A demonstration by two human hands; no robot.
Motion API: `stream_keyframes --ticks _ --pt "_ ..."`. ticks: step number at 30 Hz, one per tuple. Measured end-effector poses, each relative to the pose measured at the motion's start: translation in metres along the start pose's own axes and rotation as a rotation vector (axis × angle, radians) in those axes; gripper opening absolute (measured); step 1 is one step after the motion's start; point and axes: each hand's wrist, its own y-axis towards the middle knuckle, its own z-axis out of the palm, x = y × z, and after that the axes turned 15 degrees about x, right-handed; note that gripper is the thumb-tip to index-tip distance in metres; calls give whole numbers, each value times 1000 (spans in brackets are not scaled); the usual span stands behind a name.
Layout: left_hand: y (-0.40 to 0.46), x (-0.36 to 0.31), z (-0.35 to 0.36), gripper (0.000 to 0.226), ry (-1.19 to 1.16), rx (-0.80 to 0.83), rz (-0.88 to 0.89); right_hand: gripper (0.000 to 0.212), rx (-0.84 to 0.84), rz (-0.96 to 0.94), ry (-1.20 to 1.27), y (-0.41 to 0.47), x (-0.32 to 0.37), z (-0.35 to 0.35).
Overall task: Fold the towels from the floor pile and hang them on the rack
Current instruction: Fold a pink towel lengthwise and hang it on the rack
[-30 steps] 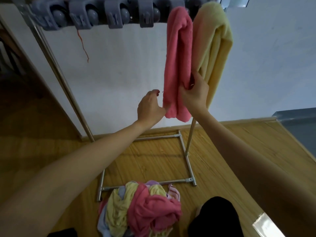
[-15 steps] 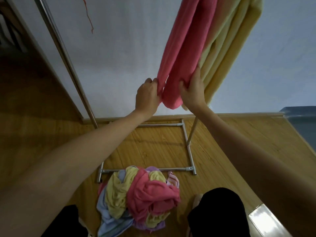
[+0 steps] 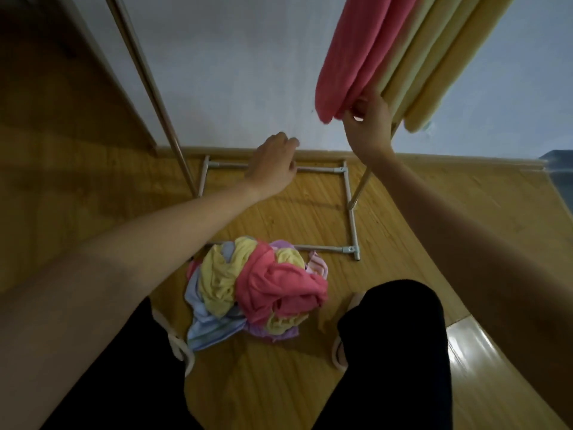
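A folded pink towel [image 3: 356,54] hangs from the rack at the upper right, with a folded yellow towel [image 3: 440,57] beside it. My right hand [image 3: 369,125] touches the pink towel's lower end, fingers bent at its edge. My left hand [image 3: 273,164] hangs free below and to the left of that towel, fingers loosely curled, holding nothing. The floor pile [image 3: 257,290] of pink, yellow, blue and purple towels lies between my feet, against the rack's front base bar. The rack's top bar is out of view.
The rack's metal base frame [image 3: 350,212] lies on the wooden floor, with one slanted upright pole [image 3: 152,88] at the left. A white wall stands behind. My legs in black trousers [image 3: 393,352] and slippers flank the pile.
My left hand has let go of the pink towel and dropped down and left. My right hand stays at the towel's lower end. The view has tilted down toward the pile.
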Motion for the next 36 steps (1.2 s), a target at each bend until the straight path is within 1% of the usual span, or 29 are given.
stream_keyframes --ticks 3,5,6,8,11,13,16,18,21,24,27,30,33,35,36 --pt "-36 34 41 38 13 102 -99 28 93 62 -38 -32 -41 33" --pt "-62 57 70 38 -6 200 -193 31 205 132 -118 -59 -71 62" --pt "-74 68 83 37 -20 248 -240 35 291 184 -156 -73 -87 78" --pt "-96 86 109 34 -44 349 -331 43 517 297 -217 -102 -117 109" --pt "-121 106 145 28 -64 484 -420 50 831 361 -353 -146 -154 148" --pt "-131 115 173 30 -111 553 -447 48 964 380 -422 -170 -172 165" --pt "-138 121 213 27 -210 612 -465 52 1075 425 -430 -196 -190 189" --pt "-136 121 236 19 -299 621 -490 55 1108 463 -398 -206 -200 204" --pt "-127 124 263 13 -372 615 -517 57 1066 438 -363 -211 -215 220" --pt "-112 135 281 20 -411 635 -547 60 1054 376 -394 -203 -229 232" --pt "-95 142 298 32 -503 624 -602 54 991 294 -441 -188 -248 244" --pt "-84 146 314 39 -601 583 -692 48 940 319 -433 -173 -260 252" --pt "-83 149 329 31 -592 530 -752 48 929 354 -426 -154 -268 262" --pt "-88 147 336 24 -617 466 -760 38 902 384 -418 -138 -274 272" --pt "-92 145 338 21 -650 431 -750 37 880 412 -408 -131 -276 278"
